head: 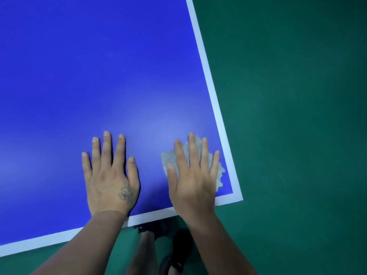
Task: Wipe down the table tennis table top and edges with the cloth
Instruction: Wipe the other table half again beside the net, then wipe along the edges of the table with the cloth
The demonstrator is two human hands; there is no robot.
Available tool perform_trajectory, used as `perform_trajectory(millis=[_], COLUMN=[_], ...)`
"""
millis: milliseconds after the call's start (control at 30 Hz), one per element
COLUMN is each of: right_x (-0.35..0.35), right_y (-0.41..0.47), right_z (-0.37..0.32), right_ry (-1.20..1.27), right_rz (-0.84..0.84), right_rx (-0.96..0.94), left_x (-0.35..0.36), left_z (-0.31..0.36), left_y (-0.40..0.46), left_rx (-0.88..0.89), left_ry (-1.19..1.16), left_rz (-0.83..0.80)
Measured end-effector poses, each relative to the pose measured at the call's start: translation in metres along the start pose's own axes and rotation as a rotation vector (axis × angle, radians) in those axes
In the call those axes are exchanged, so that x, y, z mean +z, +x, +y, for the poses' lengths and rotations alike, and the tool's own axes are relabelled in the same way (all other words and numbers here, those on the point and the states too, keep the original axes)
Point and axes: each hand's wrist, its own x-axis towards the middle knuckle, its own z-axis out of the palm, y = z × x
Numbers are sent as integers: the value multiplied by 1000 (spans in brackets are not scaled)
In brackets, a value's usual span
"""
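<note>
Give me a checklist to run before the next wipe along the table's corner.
1. Cloth under right hand: ok, fingers flat on it.
2. Cloth on the table, not hanging over the edge: ok.
3. Left hand bracing flat on the blue top: ok.
4. White edge line beside the cloth wiped: cannot tell.
5. Path along the top free of objects: ok.
6. Cloth damp or clean: cannot tell.
</note>
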Motion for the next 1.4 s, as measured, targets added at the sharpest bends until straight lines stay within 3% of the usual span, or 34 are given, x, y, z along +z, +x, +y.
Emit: perform_trajectory(millis=[233,400,533,633,733,867,1067,1400], right_x=[-28,-58,-84,-100,-124,-159,-206,-250], right_y=[-52,-50,-52,-61,-74,-90,-119,-137], right_z=[59,78,95,104,100,74,16,-94], right_ry=[73,552,582,643,777,882,946,882], right_rz=[-102,-139,-143,-127,-193,-244,-331,-452], right_rx=[107,457,646,712,761,661,438,81], left_x=[-2,-2,-3,-12,-44,-99,-172,-290], left_z=[0,0,-6,-6,14,42,20,-85], left_y=[-2,-3,-5,-8,-41,-105,-169,-205], left_rx=[4,19,40,45,40,-19,-22,-269], left_ry=[-6,1,-38,-157,-531,-956,-945,-1077], left_rz=[-2,12,-49,-140,-194,-366,-404,-122])
